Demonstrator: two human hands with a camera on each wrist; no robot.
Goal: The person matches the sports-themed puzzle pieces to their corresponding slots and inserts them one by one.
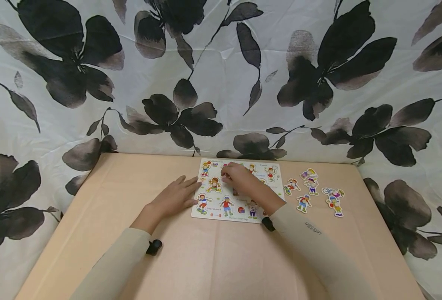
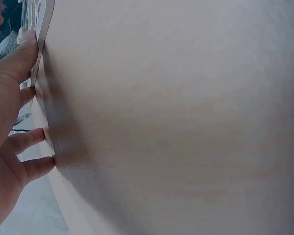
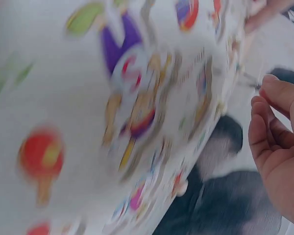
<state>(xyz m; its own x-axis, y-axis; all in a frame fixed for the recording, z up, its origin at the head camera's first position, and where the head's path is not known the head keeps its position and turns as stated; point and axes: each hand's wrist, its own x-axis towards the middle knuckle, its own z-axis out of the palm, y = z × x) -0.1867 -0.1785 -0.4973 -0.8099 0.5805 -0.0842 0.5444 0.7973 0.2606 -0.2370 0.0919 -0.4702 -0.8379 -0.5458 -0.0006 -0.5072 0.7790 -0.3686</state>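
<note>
A white board (image 1: 217, 215) with printed and inset cartoon sports figures lies on the table. Straight, spread fingers of my left hand (image 1: 177, 193) touch its left side; in the left wrist view the thumb (image 2: 20, 61) rests on the board's edge. Over the upper middle of the board is my right hand (image 1: 243, 180), its fingertips close to a red figure (image 1: 224, 166). In the right wrist view the right hand (image 3: 284, 142) has loosely bent fingers, and nothing shows between thumb and fingertips. The part of the board under this hand is hidden.
Right of the board lie several loose cartoon cut-outs, among them a figure in blue trousers (image 1: 303, 203) and two overlapping ones (image 1: 334, 202). Behind the tan table (image 1: 206, 266) hangs a flower-patterned cloth (image 1: 224, 75).
</note>
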